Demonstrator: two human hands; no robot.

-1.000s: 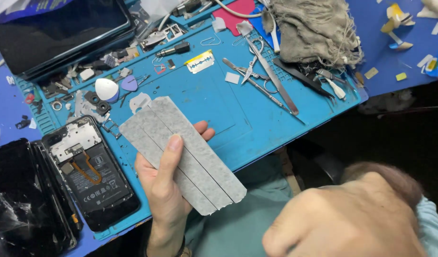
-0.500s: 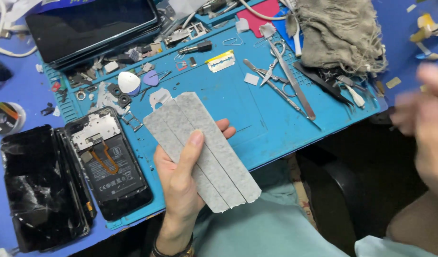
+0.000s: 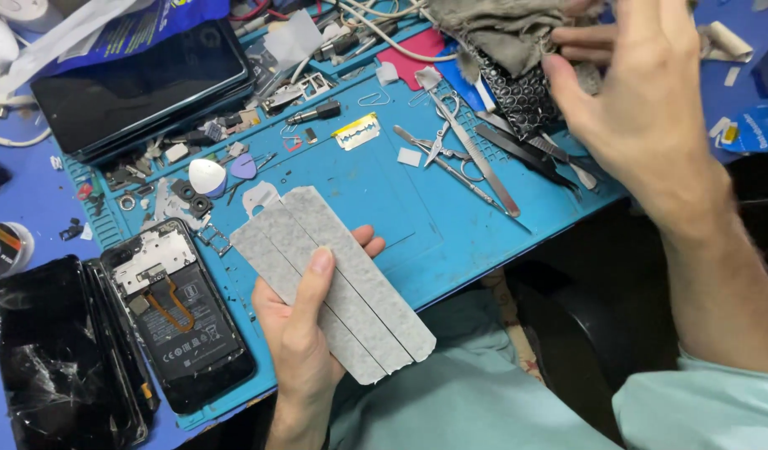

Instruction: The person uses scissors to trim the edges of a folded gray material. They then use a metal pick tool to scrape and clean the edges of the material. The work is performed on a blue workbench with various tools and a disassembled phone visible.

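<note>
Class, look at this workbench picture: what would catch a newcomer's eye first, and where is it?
First, the grey strips fanned out in the left hand at lower centre, above the blue work mat. Next, the opened phone with its insides showing, lying at the mat's lower left beside a cracked black screen. At upper right, the right hand reaches to a grey cloth near the tweezers and scissors.

Bare mat (image 3: 451, 221) centre — tweezers (image 3: 476, 158) beyond
</note>
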